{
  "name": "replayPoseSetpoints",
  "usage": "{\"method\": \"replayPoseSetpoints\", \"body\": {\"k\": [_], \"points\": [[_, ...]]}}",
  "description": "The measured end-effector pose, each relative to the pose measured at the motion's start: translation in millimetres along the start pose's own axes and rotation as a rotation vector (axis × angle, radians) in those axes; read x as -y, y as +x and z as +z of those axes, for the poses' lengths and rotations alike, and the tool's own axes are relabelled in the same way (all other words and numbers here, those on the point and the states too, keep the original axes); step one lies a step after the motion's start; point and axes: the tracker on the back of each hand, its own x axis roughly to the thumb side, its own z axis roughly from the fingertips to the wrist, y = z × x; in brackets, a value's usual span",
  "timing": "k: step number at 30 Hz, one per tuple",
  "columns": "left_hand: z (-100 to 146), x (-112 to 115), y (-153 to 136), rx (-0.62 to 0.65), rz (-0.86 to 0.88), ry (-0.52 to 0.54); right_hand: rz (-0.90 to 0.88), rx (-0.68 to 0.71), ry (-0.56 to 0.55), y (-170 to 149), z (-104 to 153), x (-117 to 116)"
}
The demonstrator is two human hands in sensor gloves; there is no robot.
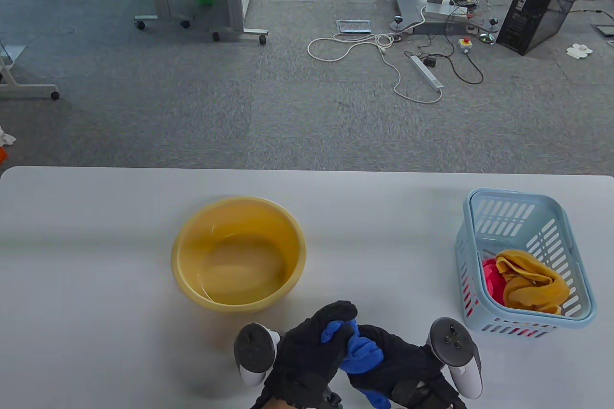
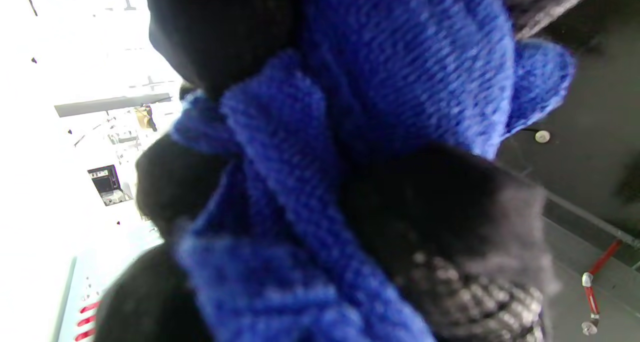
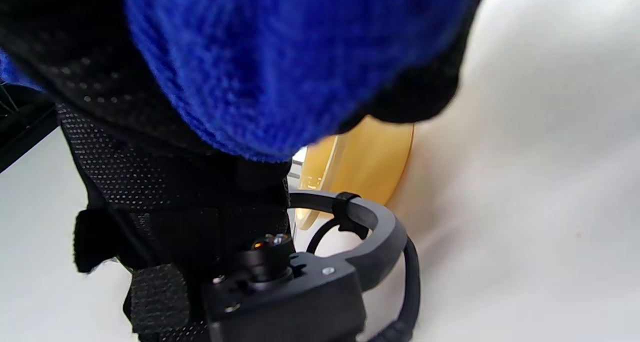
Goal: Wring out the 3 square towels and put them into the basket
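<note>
A blue towel (image 1: 362, 354) is bunched between both gloved hands near the table's front edge, in front of the yellow basin (image 1: 238, 251). My left hand (image 1: 319, 337) grips its upper end with fingers curled over it. My right hand (image 1: 398, 361) grips the lower part, and a blue tail pokes out below. The left wrist view fills with the twisted blue towel (image 2: 310, 182) and black glove. In the right wrist view the blue towel (image 3: 280, 57) sits in the black fingers above the basin (image 3: 360, 167). The light blue basket (image 1: 527, 260) at the right holds an orange towel (image 1: 532, 282) over a pink towel (image 1: 494, 279).
The yellow basin holds a little water and stands left of centre. The basket stands near the table's right edge. The white table (image 1: 96, 260) reaches to the left. Beyond its far edge lie grey carpet, cables and a computer tower (image 1: 544, 4).
</note>
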Motion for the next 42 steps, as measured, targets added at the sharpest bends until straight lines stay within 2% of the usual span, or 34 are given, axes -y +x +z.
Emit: {"method": "replayPoseSetpoints", "body": {"k": [9,15,22,31,38,42], "points": [[-1.4,-4.7,19.5,0.07,-0.149,-0.025,-0.145,-0.022,0.172,-11.2,-7.7,-9.1],[-4.8,-6.5,19.5,0.073,-0.162,-0.054,-0.228,-0.027,0.257,-19.6,-12.5,-14.6],[-4.8,-9.4,18.1,0.07,-0.121,-0.059,-0.29,-0.027,0.328,-24.4,-16.3,-23.6],[-7.5,-5.5,20.5,0.068,-0.029,-0.143,-0.361,0.009,0.482,-29.1,-19.2,-32.1],[-8.7,-4.4,23.6,0.088,-0.029,-0.146,-0.385,0.036,0.522,-30.3,-20.8,-35.3],[-7.3,-6.3,22.5,0.077,-0.063,-0.123,-0.36,0.023,0.485,-31.5,-20.5,-34.1]]}}
